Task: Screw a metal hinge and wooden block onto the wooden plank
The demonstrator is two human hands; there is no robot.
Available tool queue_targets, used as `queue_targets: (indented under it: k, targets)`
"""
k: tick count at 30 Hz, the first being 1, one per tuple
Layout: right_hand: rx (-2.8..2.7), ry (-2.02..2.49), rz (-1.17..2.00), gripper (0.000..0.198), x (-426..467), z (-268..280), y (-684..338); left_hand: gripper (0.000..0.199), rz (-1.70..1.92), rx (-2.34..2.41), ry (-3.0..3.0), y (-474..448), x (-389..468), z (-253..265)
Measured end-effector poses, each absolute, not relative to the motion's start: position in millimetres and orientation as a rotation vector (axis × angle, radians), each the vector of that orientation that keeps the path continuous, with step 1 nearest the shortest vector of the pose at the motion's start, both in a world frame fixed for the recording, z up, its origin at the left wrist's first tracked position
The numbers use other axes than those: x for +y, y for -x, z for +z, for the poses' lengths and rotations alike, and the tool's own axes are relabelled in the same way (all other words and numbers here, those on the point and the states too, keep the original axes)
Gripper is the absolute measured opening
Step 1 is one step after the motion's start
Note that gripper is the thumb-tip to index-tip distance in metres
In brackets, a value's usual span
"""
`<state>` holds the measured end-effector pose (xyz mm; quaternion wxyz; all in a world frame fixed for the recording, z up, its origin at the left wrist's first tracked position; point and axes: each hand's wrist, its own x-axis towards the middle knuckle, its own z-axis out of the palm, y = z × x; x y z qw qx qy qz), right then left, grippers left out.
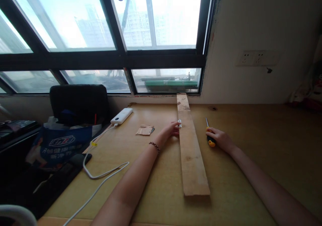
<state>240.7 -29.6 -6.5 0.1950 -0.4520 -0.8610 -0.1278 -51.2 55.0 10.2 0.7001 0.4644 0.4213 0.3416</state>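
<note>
A long wooden board [192, 159] lies lengthwise on the table, its far end near the window wall. At the board's left edge, my left hand [173, 128] has its fingers on a small metal hinge [179, 123]; part of the fingers is hidden along the board's side. To the right of the board, my right hand [217, 138] is closed around a screwdriver [211, 142] with a yellow and black handle, its shaft pointing away from me. Left of my left hand lies a small piece of cardboard [144, 130] with what look like a few screws [152, 130] at its edge.
A white power bank [122, 116] with a white cable [100, 177] lies on the table's left side. Beyond that edge stand a black chair [79, 100] and a blue bag [59, 147]. A window and a wall with sockets [258, 58] close off the back.
</note>
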Motion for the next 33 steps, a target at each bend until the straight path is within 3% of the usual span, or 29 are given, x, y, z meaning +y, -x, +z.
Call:
queue_targets:
  k: [10,23,33]
  targets:
    - [-2.312,1.311,-0.238,0.051,-21.9,-17.7,-250.3,0.027,0.761,0.940,-1.049,49.6,52.7,12.7]
    - [-2.181,1.344,-0.274,0.049,-29.9,-6.6,-244.2,0.024,0.776,0.919,-1.054,49.8,50.1,15.3]
    - [-2.111,1.116,0.072,0.053,-17.5,38.1,-139.9,0.024,0.743,0.846,-1.042,51.4,50.8,17.0]
